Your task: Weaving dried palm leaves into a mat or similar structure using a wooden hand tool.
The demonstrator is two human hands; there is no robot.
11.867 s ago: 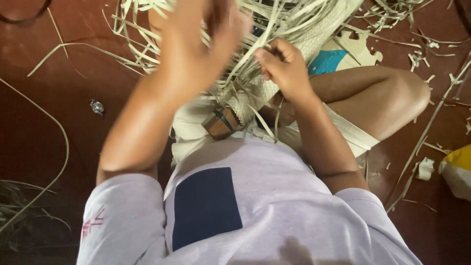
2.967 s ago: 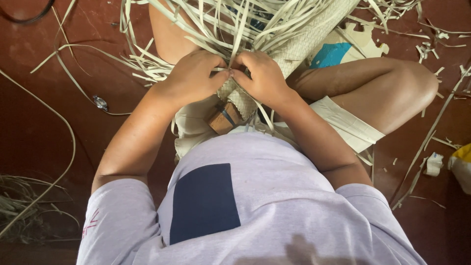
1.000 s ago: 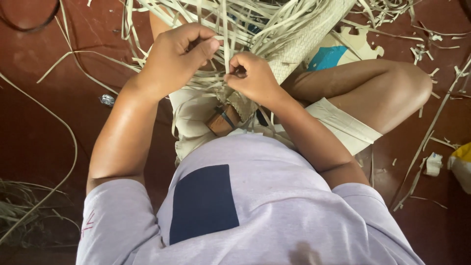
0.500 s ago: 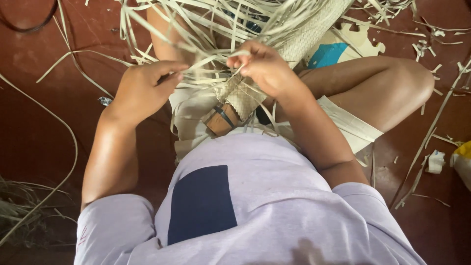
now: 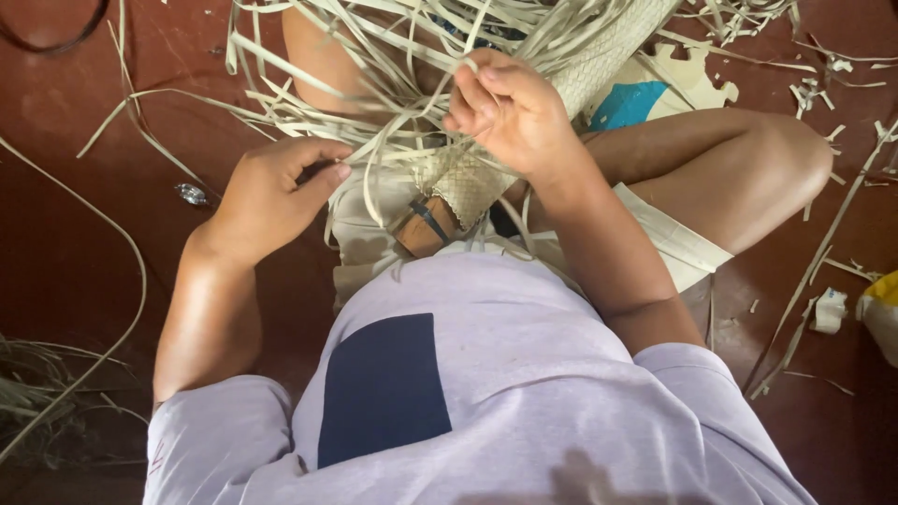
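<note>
While right hand [image 5: 510, 112] pinches one pale strip [image 5: 412, 154] taut, left hand [image 5: 276, 192] pinching its near-left end should pull level, snug against woven mat [image 5: 463, 182], no twist.

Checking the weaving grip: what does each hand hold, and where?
Left hand pinches one pale strip partway along it; right hand pinches another strip's end above the woven mat.
</note>
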